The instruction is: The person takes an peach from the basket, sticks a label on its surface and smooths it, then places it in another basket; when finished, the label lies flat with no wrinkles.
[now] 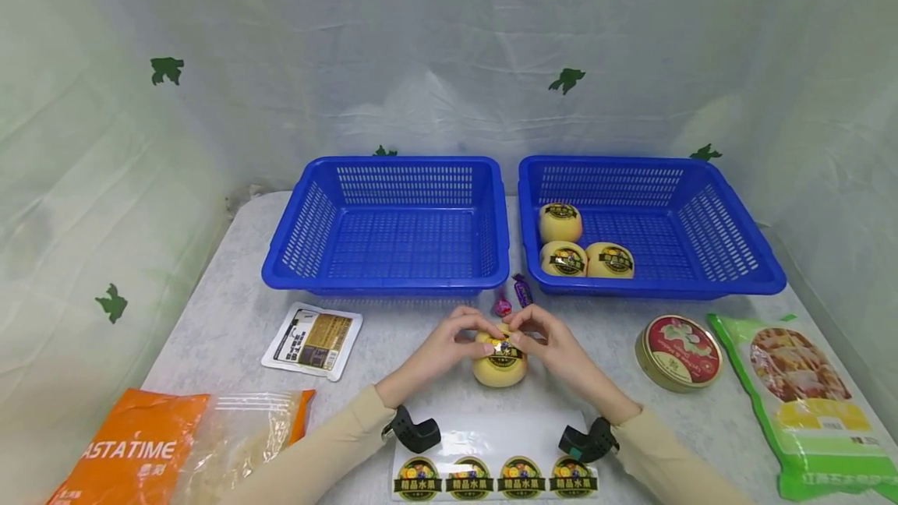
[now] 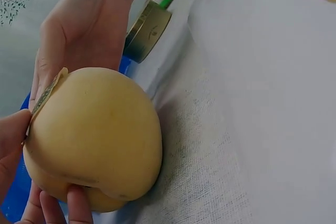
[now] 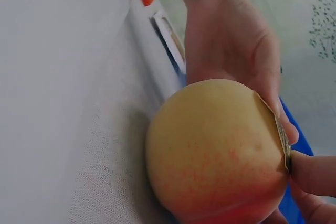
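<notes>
A yellow peach (image 1: 500,371) with a red blush (image 3: 226,192) sits on the table between both hands. Its front carries a round black-and-gold label sticker (image 1: 503,353), whose edge stands slightly off the skin in the left wrist view. My left hand (image 1: 449,343) holds the peach from the left, thumb at the sticker's edge and fingers curled behind. From the right, my right hand (image 1: 550,339) grips it likewise, its thumb on the sticker's other side. Below the hands lies a white sticker sheet (image 1: 491,435) with a row of several matching stickers (image 1: 468,478).
Two blue baskets (image 1: 386,284) stand at the back; the right basket (image 1: 701,287) holds three labelled peaches (image 1: 561,224). Two wrapped candies (image 1: 522,291) lie beyond the hands. Packets flank the work: a white pouch (image 1: 313,340), orange bag (image 1: 140,443), round tin (image 1: 679,353) and green bag (image 1: 807,404).
</notes>
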A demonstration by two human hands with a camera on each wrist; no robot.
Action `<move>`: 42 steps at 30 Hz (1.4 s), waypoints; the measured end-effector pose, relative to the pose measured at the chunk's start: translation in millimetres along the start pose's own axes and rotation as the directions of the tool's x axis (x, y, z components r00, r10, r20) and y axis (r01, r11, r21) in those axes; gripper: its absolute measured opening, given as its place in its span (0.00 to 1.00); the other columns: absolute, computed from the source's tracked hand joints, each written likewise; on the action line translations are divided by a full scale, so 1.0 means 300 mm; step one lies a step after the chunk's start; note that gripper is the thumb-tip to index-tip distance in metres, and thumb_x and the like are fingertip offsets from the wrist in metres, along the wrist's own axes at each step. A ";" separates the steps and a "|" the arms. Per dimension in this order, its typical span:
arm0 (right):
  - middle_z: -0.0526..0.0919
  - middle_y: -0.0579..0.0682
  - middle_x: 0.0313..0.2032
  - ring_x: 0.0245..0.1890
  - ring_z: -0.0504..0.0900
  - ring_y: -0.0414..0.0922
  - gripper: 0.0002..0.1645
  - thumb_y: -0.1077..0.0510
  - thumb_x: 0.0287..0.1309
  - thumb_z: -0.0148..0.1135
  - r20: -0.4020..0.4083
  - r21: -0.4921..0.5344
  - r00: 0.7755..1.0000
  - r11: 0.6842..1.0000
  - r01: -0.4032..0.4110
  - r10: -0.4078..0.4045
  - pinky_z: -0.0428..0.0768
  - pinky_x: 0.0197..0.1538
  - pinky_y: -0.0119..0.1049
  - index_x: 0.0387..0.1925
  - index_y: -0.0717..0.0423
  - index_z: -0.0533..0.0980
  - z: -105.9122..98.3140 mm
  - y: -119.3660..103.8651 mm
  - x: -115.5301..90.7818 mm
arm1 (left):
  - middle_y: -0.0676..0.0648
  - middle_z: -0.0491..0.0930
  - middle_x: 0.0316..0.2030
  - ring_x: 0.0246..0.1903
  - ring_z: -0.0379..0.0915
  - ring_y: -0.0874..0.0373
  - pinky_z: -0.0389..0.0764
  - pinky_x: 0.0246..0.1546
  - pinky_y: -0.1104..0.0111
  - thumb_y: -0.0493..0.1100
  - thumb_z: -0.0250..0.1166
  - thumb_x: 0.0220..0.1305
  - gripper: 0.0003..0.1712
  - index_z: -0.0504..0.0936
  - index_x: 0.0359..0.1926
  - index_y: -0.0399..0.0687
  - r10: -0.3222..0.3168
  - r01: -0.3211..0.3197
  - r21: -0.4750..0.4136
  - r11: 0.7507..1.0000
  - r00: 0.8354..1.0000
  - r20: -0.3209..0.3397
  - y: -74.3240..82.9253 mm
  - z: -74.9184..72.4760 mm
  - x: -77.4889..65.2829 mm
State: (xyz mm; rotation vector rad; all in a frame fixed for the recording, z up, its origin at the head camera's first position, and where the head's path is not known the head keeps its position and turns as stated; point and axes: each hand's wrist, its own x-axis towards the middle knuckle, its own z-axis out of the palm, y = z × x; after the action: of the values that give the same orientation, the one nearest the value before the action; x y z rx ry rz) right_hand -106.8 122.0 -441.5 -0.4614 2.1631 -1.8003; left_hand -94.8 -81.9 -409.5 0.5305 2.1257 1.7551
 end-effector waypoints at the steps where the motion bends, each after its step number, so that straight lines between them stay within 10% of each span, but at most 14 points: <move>1: 0.73 0.59 0.50 0.51 0.70 0.53 0.08 0.60 0.59 0.56 -0.010 -0.008 1.000 1.000 0.001 -0.001 0.70 0.46 0.43 0.37 0.62 0.70 0.002 -0.001 0.000 | 0.41 0.67 0.45 0.49 0.60 0.52 0.64 0.52 0.53 0.32 0.60 0.56 0.12 0.78 0.42 0.32 -0.004 0.004 -0.005 1.000 1.000 -0.006 -0.002 0.000 0.001; 14: 0.67 0.57 0.55 0.56 0.66 0.53 0.19 0.58 0.53 0.63 0.089 -0.038 0.995 0.998 0.041 -0.037 0.66 0.55 0.49 0.42 0.59 0.66 -0.004 0.001 -0.015 | 0.33 0.67 0.47 0.50 0.61 0.49 0.60 0.54 0.49 0.32 0.62 0.56 0.09 0.80 0.37 0.30 -0.035 0.026 -0.084 0.996 0.993 -0.111 -0.021 0.008 0.006; 22: 0.70 0.56 0.52 0.53 0.68 0.52 0.23 0.59 0.46 0.69 0.072 -0.138 0.991 0.983 0.120 -0.111 0.70 0.51 0.47 0.41 0.58 0.66 0.007 0.001 -0.015 | 0.42 0.71 0.42 0.45 0.65 0.52 0.70 0.46 0.59 0.33 0.63 0.54 0.06 0.81 0.33 0.33 0.032 -0.027 0.030 0.999 0.987 -0.160 -0.032 0.021 0.008; 32: 0.67 0.56 0.54 0.55 0.66 0.53 0.18 0.60 0.51 0.64 0.096 0.016 0.994 0.999 0.041 -0.043 0.66 0.54 0.49 0.42 0.58 0.67 -0.011 0.022 -0.013 | 0.42 0.64 0.48 0.47 0.62 0.55 0.73 0.44 0.59 0.32 0.67 0.50 0.12 0.78 0.39 0.36 0.039 -0.039 -0.022 0.999 0.999 0.021 -0.073 -0.003 0.013; 42: 0.68 0.58 0.54 0.56 0.63 0.54 0.13 0.57 0.57 0.58 0.093 0.111 0.993 0.990 -0.082 0.072 0.66 0.51 0.47 0.40 0.62 0.70 -0.017 0.003 -0.004 | 0.43 0.66 0.45 0.48 0.61 0.55 0.69 0.48 0.56 0.31 0.63 0.54 0.09 0.78 0.38 0.32 0.066 -0.066 -0.024 0.998 0.998 0.014 -0.060 -0.006 0.008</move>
State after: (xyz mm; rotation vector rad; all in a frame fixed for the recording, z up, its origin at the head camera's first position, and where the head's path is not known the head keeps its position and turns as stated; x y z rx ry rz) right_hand -108.0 127.1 -441.3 -0.4173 1.9788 -1.8151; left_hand -99.1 -85.5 -426.8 0.6126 2.0976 1.8030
